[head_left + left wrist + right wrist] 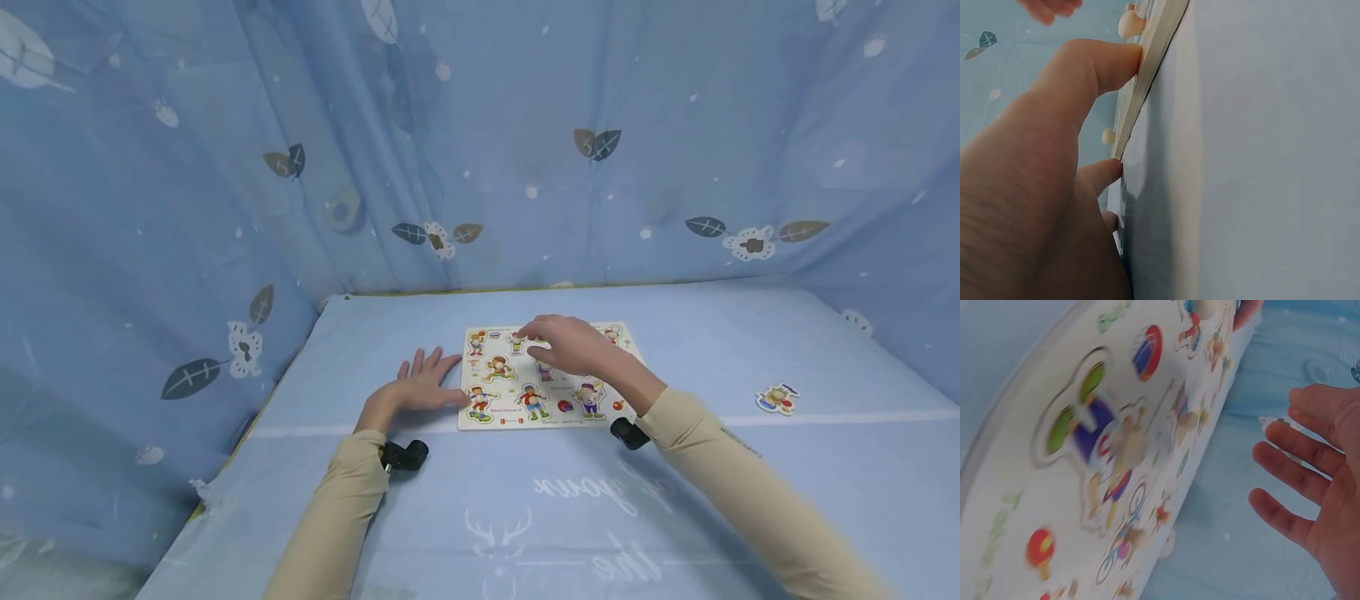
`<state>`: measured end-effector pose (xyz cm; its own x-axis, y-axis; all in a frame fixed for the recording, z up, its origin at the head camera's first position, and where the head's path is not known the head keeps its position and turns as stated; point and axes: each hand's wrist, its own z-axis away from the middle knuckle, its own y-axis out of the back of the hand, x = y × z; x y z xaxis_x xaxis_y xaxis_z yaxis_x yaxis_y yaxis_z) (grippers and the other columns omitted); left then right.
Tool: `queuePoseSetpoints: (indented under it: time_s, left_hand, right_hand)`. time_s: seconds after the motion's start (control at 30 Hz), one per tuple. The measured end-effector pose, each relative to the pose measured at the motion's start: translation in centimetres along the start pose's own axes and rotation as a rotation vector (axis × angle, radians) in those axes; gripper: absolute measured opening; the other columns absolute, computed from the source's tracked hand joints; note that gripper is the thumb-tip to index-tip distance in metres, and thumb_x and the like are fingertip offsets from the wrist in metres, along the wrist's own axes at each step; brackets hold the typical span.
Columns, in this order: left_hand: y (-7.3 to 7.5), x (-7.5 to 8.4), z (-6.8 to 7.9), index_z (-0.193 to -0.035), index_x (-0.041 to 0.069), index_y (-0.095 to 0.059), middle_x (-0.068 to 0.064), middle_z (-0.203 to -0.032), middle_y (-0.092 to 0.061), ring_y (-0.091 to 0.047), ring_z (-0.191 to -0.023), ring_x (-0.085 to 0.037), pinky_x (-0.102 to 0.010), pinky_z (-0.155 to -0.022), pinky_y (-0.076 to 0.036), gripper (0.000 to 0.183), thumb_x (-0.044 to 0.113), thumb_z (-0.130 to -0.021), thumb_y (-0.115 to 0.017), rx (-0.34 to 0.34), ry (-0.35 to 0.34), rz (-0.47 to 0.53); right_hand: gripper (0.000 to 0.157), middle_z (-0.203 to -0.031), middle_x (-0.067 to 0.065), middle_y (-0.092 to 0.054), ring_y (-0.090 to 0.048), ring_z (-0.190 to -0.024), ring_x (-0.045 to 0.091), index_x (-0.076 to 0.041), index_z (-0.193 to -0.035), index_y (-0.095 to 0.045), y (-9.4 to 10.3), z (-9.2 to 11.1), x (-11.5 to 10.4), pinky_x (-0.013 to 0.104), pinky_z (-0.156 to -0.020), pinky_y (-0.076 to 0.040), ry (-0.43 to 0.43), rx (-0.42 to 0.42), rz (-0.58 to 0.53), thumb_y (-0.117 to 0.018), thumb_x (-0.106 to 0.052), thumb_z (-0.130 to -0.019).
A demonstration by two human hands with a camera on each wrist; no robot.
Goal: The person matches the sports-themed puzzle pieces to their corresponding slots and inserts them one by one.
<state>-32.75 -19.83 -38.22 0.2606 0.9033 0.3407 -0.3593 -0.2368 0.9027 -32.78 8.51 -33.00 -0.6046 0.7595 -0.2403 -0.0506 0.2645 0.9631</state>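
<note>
A white wooden peg puzzle board (515,400) lies on the table, with cartoon sports figures set in it. Small round wooden knobs (1130,25) stand up from the pieces. My left hand (422,388) is at the board's left side, its fingers spread; the thumb rests on the top edge and a fingertip touches the side. Over the upper middle of the board hovers my right hand (570,343), with loosely bent fingers and nothing in them. Under it, some pieces are partly hidden in the head view. A figure piece with green shoes (1085,419) shows in the right wrist view.
One loose figure piece (777,399) lies on the table, well right of the board. A pale blue printed cloth (450,500) covers the table. Blue curtains (510,167) with leaf prints hang behind and at the sides. A black wrist camera (405,456) sits on the left wrist.
</note>
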Motion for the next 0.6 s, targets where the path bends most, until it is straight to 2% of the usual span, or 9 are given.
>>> queuePoseSetpoints:
  time_s: [0.23,0.6]
  left_hand:
    - [-0.2,0.0,0.0,-0.160,0.022,-0.015,-0.014,-0.166,0.003,0.012,-0.151,-0.040,-0.059,-0.120,0.004,0.094,0.062,-0.085,-0.055,-0.001,0.017,0.003]
    - [-0.1,0.0,0.0,-0.160,0.022,-0.018,-0.016,-0.166,0.000,0.011,-0.150,-0.041,-0.061,-0.119,0.004,0.094,0.064,-0.085,-0.057,0.004,0.007,0.012]
  right_hand:
    - [0.034,-0.119,0.008,-0.067,-0.066,-0.101,0.024,-0.008,-0.129,-0.065,0.6,2.7,2.1,0.041,-0.081,-0.055,-0.004,0.017,0.054,-0.064,-0.016,-0.096]
    - [0.032,-0.115,0.009,-0.068,-0.065,-0.101,0.026,-0.007,-0.125,-0.067,1.7,8.7,6.7,0.048,-0.084,-0.053,-0.154,0.038,0.061,-0.067,-0.016,-0.094]
